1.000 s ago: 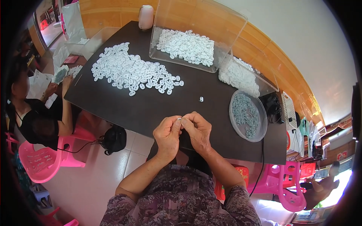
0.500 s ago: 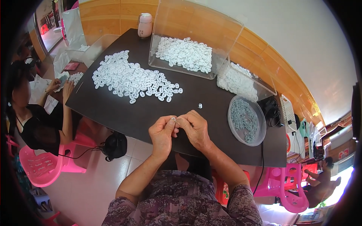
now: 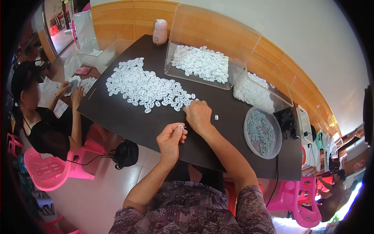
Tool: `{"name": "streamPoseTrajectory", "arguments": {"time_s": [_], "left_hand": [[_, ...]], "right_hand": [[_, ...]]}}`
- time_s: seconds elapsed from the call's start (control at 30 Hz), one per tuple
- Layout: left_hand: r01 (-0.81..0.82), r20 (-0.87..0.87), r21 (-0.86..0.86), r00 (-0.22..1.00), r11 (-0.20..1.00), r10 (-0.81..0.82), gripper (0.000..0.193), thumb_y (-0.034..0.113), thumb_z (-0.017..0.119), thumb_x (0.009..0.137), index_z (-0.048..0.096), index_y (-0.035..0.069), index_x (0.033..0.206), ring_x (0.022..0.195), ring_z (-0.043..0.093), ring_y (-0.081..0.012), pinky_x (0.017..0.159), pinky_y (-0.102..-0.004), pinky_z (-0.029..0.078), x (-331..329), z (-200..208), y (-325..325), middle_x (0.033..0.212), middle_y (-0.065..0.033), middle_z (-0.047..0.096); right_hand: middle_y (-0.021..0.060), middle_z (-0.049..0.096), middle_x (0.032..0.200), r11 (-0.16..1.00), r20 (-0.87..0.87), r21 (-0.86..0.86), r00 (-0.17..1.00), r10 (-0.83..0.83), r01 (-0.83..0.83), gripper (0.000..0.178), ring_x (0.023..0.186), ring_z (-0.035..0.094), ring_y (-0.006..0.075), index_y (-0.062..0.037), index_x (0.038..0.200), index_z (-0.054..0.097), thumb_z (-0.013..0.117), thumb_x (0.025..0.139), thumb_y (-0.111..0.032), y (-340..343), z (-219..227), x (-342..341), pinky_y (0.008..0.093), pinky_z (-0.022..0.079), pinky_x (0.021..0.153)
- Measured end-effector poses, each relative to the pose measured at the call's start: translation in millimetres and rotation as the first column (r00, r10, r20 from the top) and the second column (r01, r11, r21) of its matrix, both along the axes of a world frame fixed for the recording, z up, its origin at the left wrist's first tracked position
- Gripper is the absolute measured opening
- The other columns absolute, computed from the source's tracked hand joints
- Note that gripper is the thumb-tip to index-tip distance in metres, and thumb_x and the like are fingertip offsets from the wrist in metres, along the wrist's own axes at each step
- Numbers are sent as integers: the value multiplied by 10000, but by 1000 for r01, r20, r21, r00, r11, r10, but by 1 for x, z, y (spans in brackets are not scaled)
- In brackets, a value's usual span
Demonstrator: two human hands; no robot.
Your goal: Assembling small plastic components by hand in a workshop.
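Observation:
My left hand (image 3: 170,139) is pinched shut on a small white plastic piece (image 3: 180,126) above the near edge of the dark table (image 3: 128,121). My right hand (image 3: 198,115) reaches forward, palm down, with its fingers at the near end of a big heap of small white plastic pieces (image 3: 144,85). Whether it grips one I cannot tell. A single white piece (image 3: 216,117) lies just right of that hand.
A clear box (image 3: 202,62) of white pieces stands behind, a second clear tray (image 3: 257,93) to its right, and a round grey dish (image 3: 261,132) of small parts. A pale cup (image 3: 160,32) is at the far edge. Another person (image 3: 43,117) sits left on a pink chair (image 3: 46,171).
My hands were together in front of me; now the right hand has moved forward to the heap, while the left stays back holding a piece.

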State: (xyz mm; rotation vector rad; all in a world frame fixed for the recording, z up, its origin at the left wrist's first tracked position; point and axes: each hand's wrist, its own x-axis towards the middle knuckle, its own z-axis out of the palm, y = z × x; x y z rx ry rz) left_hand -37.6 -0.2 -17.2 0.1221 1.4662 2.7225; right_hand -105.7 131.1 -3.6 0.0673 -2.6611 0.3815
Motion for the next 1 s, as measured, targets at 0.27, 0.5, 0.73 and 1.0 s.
{"name": "streamPoseTrajectory", "arguments": {"time_s": [0.27, 0.5, 0.73, 1.0], "left_hand": [[15, -6, -3, 1000, 1000, -15, 156, 93, 553, 927, 618, -28, 1001, 657, 537, -70, 575, -187, 424, 2, 0, -3, 809, -49, 629], [28, 4, 5, 1000, 1000, -28, 154, 86, 566, 913, 622, -35, 989, 658, 555, -93, 576, -207, 433, 2, 6, -3, 805, -72, 638], [80, 50, 8, 996, 997, -80, 148, 94, 583, 905, 630, -35, 961, 642, 560, -109, 570, -224, 445, 15, 22, 3, 789, -83, 638], [131, 23, -21, 991, 991, -130, 169, 72, 606, 887, 635, -31, 1018, 665, 567, -102, 564, -214, 445, 25, 28, 12, 817, -59, 631]], "right_hand": [[164, 617, 771, 981, 74, -154, 989, 128, -115, 212, 720, 574, 287, 13, 844, 588, 694, 715, -119, 23, 13, 33, 402, 465, 649], [18, 614, 750, 276, 191, -958, 892, 411, 78, 196, 649, 542, 71, -9, 972, 626, 692, 810, -96, 40, 33, 81, 197, 423, 575], [51, 634, 835, 74, 55, -997, 895, 443, 25, 138, 729, 561, 76, 9, 961, 649, 653, 837, -51, 46, 24, 101, 187, 434, 594], [47, 645, 819, 135, 106, -989, 913, 393, 57, 135, 717, 571, 75, 17, 976, 653, 600, 875, -55, 41, 31, 112, 194, 443, 603]]}}
